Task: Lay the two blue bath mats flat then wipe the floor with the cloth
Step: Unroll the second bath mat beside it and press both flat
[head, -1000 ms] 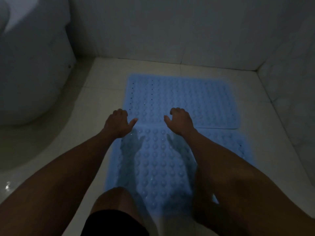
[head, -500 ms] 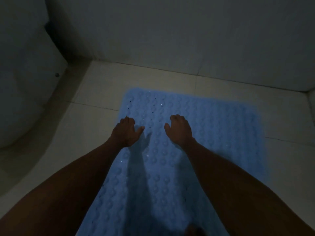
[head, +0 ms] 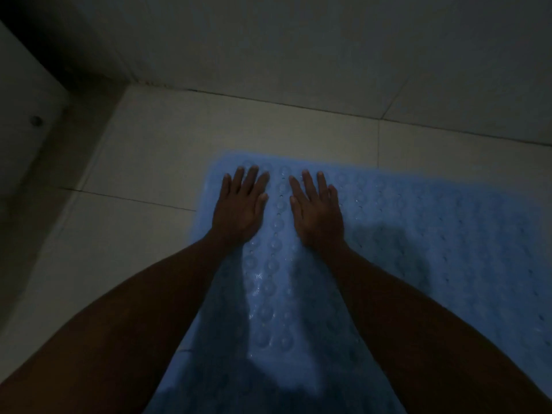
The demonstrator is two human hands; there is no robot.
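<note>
A blue bath mat [head: 418, 234] with rows of round bumps lies flat on the pale tiled floor [head: 143, 228] and fills the lower right of the head view. My left hand [head: 240, 206] rests palm down near the mat's far left corner, fingers spread. My right hand [head: 316, 210] lies flat beside it, a narrow strip of mat between them. Neither hand holds anything. In the dim light I cannot tell where one mat ends and the second begins. No cloth is in view.
A tiled wall [head: 298, 55] rises just beyond the mat's far edge. At the far left stands the white toilet base [head: 27, 121] with a bolt cap, dark shadow behind it. Bare floor tiles lie left of the mat.
Both hands went from curled to flat, fingers spread, and reached forward to the mat's far end. The view moved closer to the wall; the seam between the mats dropped out of sight.
</note>
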